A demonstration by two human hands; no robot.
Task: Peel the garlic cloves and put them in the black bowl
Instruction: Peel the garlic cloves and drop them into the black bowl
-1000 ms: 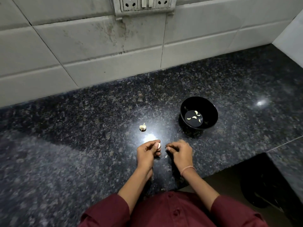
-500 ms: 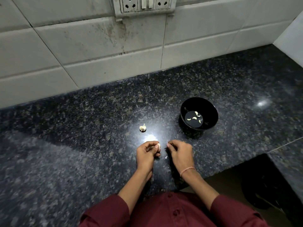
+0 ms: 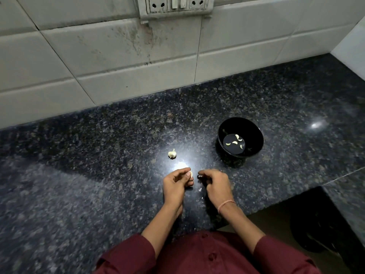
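Observation:
My left hand pinches a pale garlic clove between thumb and fingers, just above the dark granite counter. A finger's width to its right, my right hand has its fingers curled and pinches a small white scrap of garlic skin at the fingertips. The black bowl stands up and to the right of my hands, with several peeled cloves on its bottom. The rest of the garlic bulb lies on the counter, up and to the left of my left hand.
A bit of peel lies on the counter between my hands. The tiled wall with a socket panel rises at the back. The counter's front edge steps inward at the lower right, where a dark opening drops to the floor.
My hands have stayed close together with only slight finger movement. The clove stays in my left hand, and the right fingertips now hold a white scrap.

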